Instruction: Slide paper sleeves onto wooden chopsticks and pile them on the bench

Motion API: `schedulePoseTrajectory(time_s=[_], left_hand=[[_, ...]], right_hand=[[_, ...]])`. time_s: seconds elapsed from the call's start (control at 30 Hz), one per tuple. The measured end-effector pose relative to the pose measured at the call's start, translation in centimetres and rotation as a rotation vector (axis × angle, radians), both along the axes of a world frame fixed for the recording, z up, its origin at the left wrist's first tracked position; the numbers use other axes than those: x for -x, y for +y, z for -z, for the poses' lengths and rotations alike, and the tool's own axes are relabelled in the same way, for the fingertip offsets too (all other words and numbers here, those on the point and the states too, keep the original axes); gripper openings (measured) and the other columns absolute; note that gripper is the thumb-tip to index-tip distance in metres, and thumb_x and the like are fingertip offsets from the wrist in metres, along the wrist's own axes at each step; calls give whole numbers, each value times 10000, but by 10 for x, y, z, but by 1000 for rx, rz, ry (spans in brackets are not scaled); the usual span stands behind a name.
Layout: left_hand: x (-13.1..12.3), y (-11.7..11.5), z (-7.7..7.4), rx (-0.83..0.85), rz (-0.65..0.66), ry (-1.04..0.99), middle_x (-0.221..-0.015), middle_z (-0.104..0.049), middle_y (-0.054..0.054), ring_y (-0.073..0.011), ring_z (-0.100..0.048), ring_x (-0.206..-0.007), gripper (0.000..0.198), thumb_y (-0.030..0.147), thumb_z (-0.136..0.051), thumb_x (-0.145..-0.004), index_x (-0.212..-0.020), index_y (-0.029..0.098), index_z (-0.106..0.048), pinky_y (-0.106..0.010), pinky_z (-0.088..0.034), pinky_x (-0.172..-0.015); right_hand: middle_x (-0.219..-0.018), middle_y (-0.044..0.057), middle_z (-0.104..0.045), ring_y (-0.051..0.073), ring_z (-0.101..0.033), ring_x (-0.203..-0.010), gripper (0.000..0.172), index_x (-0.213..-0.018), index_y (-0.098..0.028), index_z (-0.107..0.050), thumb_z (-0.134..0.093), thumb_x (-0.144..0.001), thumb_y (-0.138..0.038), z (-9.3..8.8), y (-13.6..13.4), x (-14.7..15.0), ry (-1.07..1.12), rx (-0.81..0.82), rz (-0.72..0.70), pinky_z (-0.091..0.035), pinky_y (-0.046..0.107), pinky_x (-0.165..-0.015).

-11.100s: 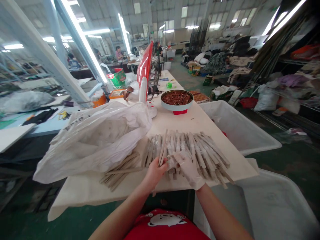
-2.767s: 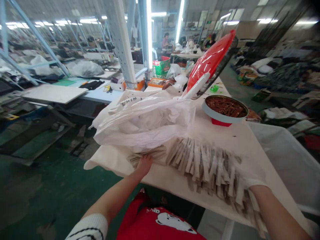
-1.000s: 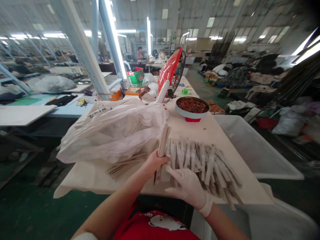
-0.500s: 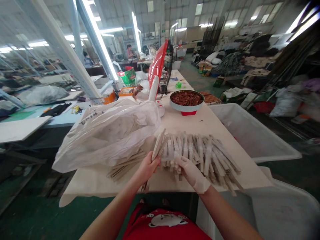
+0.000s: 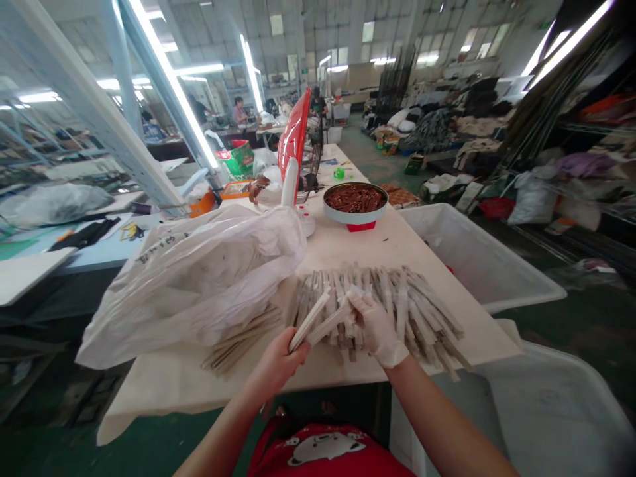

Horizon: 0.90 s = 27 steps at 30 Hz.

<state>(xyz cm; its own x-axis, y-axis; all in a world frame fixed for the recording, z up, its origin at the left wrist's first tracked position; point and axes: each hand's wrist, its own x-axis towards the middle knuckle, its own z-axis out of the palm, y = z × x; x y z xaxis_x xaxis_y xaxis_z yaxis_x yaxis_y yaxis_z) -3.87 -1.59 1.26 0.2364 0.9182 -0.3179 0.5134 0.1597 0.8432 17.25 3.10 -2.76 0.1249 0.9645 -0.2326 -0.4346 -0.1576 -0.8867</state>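
My left hand (image 5: 279,360) is bare and closed around a few flat beige strips (image 5: 313,318) that point up and away from me. One strip (image 5: 328,322) slants off to the right. Its far end is pinched in the fingertips of my right hand (image 5: 376,329), which wears a thin whitish glove. Under and behind my right hand lies a wide row of similar pale strips (image 5: 415,315), fanned out on the table. More flat strips (image 5: 243,341) sit in a stack at the left, partly beneath a large white plastic bag (image 5: 199,285).
On the cream-covered table (image 5: 358,248) stand a round tin of brown pieces (image 5: 355,197), a red fan-like object (image 5: 294,136) and a small green item (image 5: 339,173). White bins (image 5: 477,252) flank the right edge. A metal post (image 5: 104,99) rises at left. People sit far back.
My right hand has lifted from the row of strips and now grips the end of a strip from the left hand. The left hand has moved slightly down and left; the view has shifted.
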Motion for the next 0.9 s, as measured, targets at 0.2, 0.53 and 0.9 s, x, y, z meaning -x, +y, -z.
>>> schedulePoseTrajectory(time_s=[0.2, 0.53, 0.9], left_hand=[[-2, 5, 2, -142, 3, 156, -629, -510, 28, -105, -445, -533, 179, 361, -466, -789, -773, 185, -491, -202, -310, -484], [-15, 10, 15, -181, -65, 56, -605, -488, 33, -106, -440, -517, 229, 404, -449, -817, -772, 182, -479, -209, -311, -501], [-25, 9, 32, -159, -88, -53, -570, -458, 48, -92, -400, -490, 236, 406, -474, -798, -756, 174, -477, -204, -311, -495]], right_hand=[[-500, -46, -431, 75, -327, -469, 381, -608, -161, -566, -651, -671, -527, -8, -12, 9, -178, -35, -68, -241, 239, -464], [-467, -25, -420, 95, -354, -437, 559, -645, -167, -596, -395, -780, -672, -9, -31, 28, -152, -59, -332, -268, 245, -437], [-504, -30, -421, 105, -338, -478, 619, -1058, -169, -629, -367, -798, -666, 5, -31, 28, -21, -70, -179, -270, 235, -451]])
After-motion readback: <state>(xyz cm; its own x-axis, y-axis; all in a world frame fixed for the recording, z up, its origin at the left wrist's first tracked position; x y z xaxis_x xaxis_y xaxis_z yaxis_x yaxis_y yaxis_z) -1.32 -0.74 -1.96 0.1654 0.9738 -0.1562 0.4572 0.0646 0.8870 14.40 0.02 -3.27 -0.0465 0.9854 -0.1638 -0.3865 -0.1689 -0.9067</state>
